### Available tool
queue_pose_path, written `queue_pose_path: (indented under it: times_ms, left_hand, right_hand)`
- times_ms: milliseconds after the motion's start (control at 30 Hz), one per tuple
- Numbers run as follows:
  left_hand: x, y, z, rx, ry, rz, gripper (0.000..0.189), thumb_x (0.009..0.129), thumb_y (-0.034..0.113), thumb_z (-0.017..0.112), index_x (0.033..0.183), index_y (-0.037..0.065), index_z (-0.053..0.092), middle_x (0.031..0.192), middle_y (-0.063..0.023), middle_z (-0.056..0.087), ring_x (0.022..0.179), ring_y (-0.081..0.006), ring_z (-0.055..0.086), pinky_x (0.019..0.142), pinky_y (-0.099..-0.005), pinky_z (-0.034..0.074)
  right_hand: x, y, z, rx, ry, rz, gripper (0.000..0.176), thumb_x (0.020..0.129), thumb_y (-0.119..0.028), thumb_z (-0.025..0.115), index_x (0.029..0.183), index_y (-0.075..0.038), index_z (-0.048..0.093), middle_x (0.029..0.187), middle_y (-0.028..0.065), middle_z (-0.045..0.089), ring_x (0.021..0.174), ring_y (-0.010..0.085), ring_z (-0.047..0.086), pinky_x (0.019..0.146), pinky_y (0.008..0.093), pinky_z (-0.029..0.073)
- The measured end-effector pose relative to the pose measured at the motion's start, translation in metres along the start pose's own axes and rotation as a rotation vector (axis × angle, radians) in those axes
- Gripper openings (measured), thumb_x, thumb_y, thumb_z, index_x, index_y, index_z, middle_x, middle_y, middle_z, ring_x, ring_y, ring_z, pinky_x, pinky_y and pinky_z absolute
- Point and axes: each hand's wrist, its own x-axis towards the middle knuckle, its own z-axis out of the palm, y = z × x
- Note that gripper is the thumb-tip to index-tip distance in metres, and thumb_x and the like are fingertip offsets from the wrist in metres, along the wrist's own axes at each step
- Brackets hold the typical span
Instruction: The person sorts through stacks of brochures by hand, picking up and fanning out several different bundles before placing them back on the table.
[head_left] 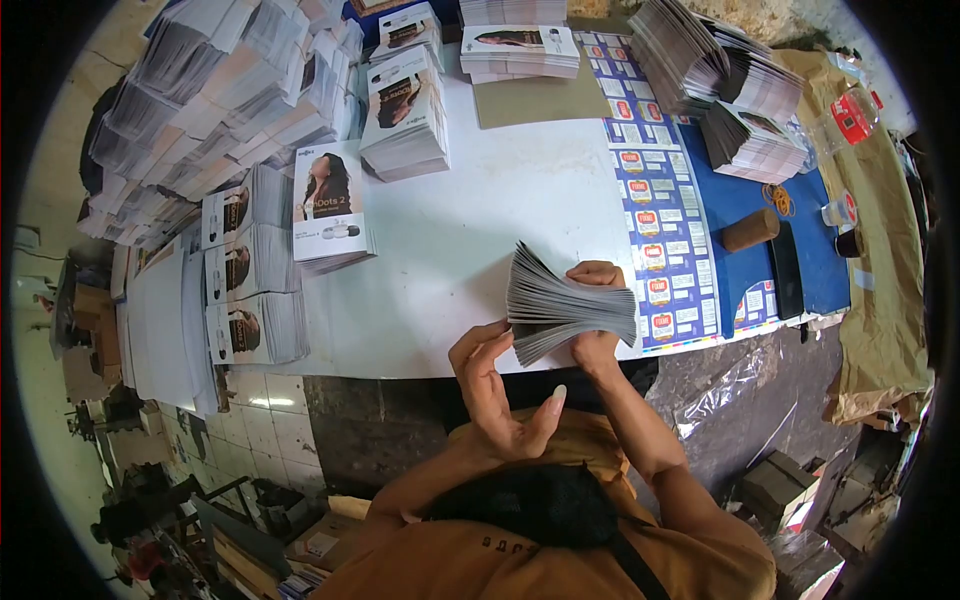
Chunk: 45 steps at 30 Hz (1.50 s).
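A thick stack of thin grey-white booklets [570,305] is held over the front edge of the white table, its page edges fanned out towards the left. My right hand [597,345] grips the stack at its right part, with fingers at the far side and the thumb side near my body. Just left of and below the stack is my left hand [500,395], its thumb and fingers spread apart, the fingertips at the stack's lower left corner. Whether those fingertips touch the pages I cannot tell.
Piled booklets [210,90] rise at the left, with stacks [405,115] along the back of the white table [450,240]. At the right are a printed sheet [655,240], a brown cylinder [750,231], rubber bands [778,200], a black strip [787,270] and a bottle [852,118].
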Motion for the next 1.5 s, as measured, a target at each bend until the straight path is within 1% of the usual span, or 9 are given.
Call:
queue_pose_path:
  times_ms: [133,233,367,667,767,867,967,1167,1500]
  left_hand:
    - [0.001,-0.005,0.001,-0.051,-0.018,0.025,0.080,0.071,0.009,0.063,0.136,-0.010,0.021,0.126,-0.0223,0.032,0.115,-0.0276,0.037,0.102,-0.0391,0.028]
    - [-0.002,-0.002,0.005,-0.100,0.039,-0.044,0.081,0.071,0.011,0.064,0.137,-0.013,0.021,0.125,-0.0222,0.033,0.114,-0.0268,0.037,0.101,-0.0377,0.029]
    - [0.005,0.008,-0.001,0.091,0.013,-0.016,0.076,0.073,0.016,0.068,0.131,-0.018,0.034,0.121,-0.0284,0.041,0.108,-0.0341,0.047,0.092,-0.0419,0.041]
    - [0.000,-0.004,0.000,-0.020,0.035,0.024,0.079,0.072,0.011,0.070,0.134,-0.010,0.027,0.126,-0.0251,0.036,0.115,-0.0313,0.041,0.099,-0.0391,0.035]
    - [0.002,-0.002,-0.003,-0.018,-0.015,0.021,0.081,0.071,0.010,0.071,0.135,-0.009,0.025,0.125,-0.0245,0.036,0.114,-0.0303,0.041,0.099,-0.0387,0.035]
    - [0.000,0.000,0.002,-0.049,0.055,-0.022,0.081,0.072,0.012,0.070,0.135,-0.012,0.027,0.124,-0.0250,0.037,0.113,-0.0304,0.043,0.096,-0.0385,0.037]
    - [0.007,0.008,-0.004,0.112,-0.030,-0.026,0.080,0.072,0.015,0.069,0.135,-0.014,0.030,0.122,-0.0260,0.039,0.111,-0.0316,0.044,0.093,-0.0386,0.039]
    - [0.003,0.003,-0.002,0.089,0.016,-0.004,0.079,0.072,0.017,0.068,0.135,-0.016,0.032,0.121,-0.0270,0.040,0.110,-0.0325,0.045,0.092,-0.0389,0.040]
    - [0.000,-0.004,0.002,-0.035,0.021,0.005,0.071,0.073,0.014,0.067,0.129,-0.009,0.031,0.126,-0.0226,0.033,0.116,-0.0300,0.039,0.101,-0.0404,0.032]
  right_hand:
    - [0.000,0.000,0.001,-0.006,0.000,0.021,0.023,0.071,-0.002,0.068,0.086,-0.001,0.051,0.091,0.0134,0.059,0.083,0.0206,0.057,0.077,0.0287,0.044]
    - [0.000,0.000,0.000,-0.009,-0.003,0.010,0.024,0.070,-0.001,0.067,0.087,-0.001,0.050,0.091,0.0133,0.059,0.083,0.0205,0.056,0.078,0.0287,0.043]
    - [0.001,-0.003,0.001,0.013,-0.006,0.016,0.023,0.071,-0.001,0.066,0.087,-0.002,0.050,0.091,0.0130,0.059,0.084,0.0202,0.056,0.078,0.0286,0.043]
    - [0.001,-0.002,0.000,0.019,-0.011,0.014,0.023,0.073,-0.004,0.067,0.088,-0.002,0.050,0.092,0.0138,0.059,0.085,0.0201,0.056,0.079,0.0286,0.043]
    - [0.000,0.001,0.000,0.016,-0.007,0.022,0.024,0.072,-0.003,0.068,0.088,-0.001,0.050,0.092,0.0140,0.059,0.085,0.0208,0.057,0.079,0.0290,0.044]
    - [0.000,0.001,0.000,0.022,-0.007,0.019,0.025,0.071,-0.002,0.069,0.088,-0.001,0.050,0.092,0.0140,0.059,0.086,0.0213,0.057,0.079,0.0294,0.044]
    - [-0.001,0.001,-0.001,0.012,-0.014,0.001,0.025,0.071,-0.001,0.069,0.088,-0.001,0.051,0.092,0.0140,0.059,0.086,0.0216,0.057,0.079,0.0297,0.044]
    - [0.000,0.002,-0.001,0.017,-0.020,-0.011,0.026,0.071,-0.002,0.069,0.089,-0.001,0.051,0.092,0.0143,0.059,0.086,0.0221,0.057,0.079,0.0299,0.045]
    - [0.001,0.002,-0.001,0.002,-0.028,-0.033,0.023,0.072,-0.001,0.068,0.088,-0.001,0.050,0.091,0.0143,0.059,0.086,0.0217,0.057,0.079,0.0297,0.045]
